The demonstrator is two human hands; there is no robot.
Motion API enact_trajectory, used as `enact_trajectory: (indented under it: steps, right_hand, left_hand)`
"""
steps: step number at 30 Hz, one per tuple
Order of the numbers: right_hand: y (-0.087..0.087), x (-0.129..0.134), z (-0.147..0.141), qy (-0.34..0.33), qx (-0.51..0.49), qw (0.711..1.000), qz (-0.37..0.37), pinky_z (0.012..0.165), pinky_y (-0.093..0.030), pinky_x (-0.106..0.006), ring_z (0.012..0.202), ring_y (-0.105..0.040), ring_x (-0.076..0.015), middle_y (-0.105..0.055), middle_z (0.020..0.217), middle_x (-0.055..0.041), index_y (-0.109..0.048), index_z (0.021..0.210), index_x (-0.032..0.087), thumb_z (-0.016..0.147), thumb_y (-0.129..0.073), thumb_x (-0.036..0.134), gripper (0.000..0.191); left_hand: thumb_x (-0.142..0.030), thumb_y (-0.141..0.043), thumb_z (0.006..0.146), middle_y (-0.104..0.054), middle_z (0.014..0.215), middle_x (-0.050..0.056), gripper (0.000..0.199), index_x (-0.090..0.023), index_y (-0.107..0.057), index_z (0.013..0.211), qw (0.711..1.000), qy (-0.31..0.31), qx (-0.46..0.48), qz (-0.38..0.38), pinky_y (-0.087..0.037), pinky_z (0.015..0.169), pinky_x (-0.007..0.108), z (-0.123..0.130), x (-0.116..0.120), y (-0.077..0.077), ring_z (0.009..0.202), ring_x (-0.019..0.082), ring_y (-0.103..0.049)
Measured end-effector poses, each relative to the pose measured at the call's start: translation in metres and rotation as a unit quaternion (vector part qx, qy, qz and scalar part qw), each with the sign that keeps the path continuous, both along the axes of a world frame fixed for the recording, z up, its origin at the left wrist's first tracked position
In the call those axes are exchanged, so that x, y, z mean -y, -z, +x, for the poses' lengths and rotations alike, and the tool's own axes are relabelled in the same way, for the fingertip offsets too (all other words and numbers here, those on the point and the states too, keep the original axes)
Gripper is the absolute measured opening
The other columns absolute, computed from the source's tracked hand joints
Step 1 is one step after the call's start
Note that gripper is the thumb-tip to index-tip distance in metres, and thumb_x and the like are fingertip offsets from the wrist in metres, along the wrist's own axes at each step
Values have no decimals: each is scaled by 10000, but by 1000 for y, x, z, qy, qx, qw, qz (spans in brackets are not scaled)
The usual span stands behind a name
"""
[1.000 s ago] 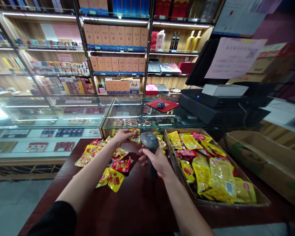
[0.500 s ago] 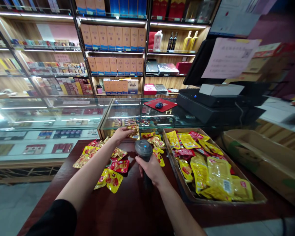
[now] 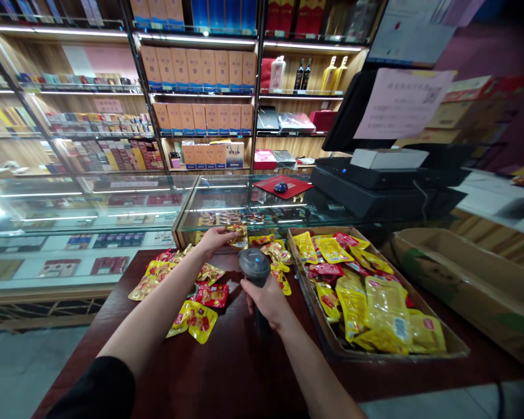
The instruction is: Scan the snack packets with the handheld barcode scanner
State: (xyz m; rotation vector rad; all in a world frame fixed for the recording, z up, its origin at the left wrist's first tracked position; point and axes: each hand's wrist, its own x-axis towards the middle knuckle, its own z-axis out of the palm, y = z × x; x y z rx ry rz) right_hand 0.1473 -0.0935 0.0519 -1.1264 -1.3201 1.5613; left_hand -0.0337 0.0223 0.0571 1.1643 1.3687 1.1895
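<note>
A person stands at a dark red tabletop (image 3: 244,378), seen from their own eyes. At its far edge, left of the middle, the left hand (image 3: 213,241) pinches a small gold packet (image 3: 241,237) by its left side, thumb against fingers. The right hand (image 3: 268,302) is wrapped around the handle of a dark scanner (image 3: 254,265), which stands roughly upright, its rounded head on top. The gold packet lies just beyond that head and a little to its left, near but seemingly apart; whether it touches the tabletop I cannot tell. Its long axis is also unclear. The left hand is the nearer to it. Loose packets (image 3: 196,320) lie beneath and beside the left forearm; a shallow carton (image 3: 423,354) of packets sits to the right.
</note>
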Motion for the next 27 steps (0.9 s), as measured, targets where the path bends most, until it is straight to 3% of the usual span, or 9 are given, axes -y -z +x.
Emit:
enact_trajectory:
  steps: [11, 19, 23, 27]
  right_hand:
    - [1, -1, 0, 15, -4, 1000, 0, 306, -311, -203, 282, -390, -88, -455, 357, 66, -525, 659, 189, 691, -622, 361, 200]
    - [-10, 7, 6, 11, -20, 1000, -13, 323, -331, -202, 298, -386, -83, -464, 374, 68, -530, 677, 188, 696, -618, 332, 169]
    - [-22, 13, 36, 42, -53, 998, -12, 349, -341, -193, 327, -408, -73, -488, 410, 58, -569, 703, 163, 716, -623, 365, 210]
    - [-33, 13, 81, 120, -95, 988, -5, 360, -349, -194, 341, -412, -73, -481, 424, 66, -568, 765, 158, 720, -645, 428, 284]
  left_hand:
    - [-411, -832, 496, -711, 753, 81, 474, -113, -723, 849, 1000, 7, 24, 11, -496, 742, 317, -1, 2, 1, 766, 214, -652]
    - [-479, -811, 514, -687, 710, 49, 450, -136, -712, 787, 1000, 21, -7, -2, -472, 635, 264, 5, 11, -1, 669, 165, -617]
    - [-509, -786, 543, -661, 692, 22, 448, -144, -706, 789, 997, 71, -10, -17, -427, 565, 234, 39, 21, -5, 575, 115, -553]
    - [-510, -756, 602, -657, 721, 23, 422, -138, -697, 792, 989, 145, 2, -2, -410, 571, 219, 101, 26, -12, 596, 104, -541]
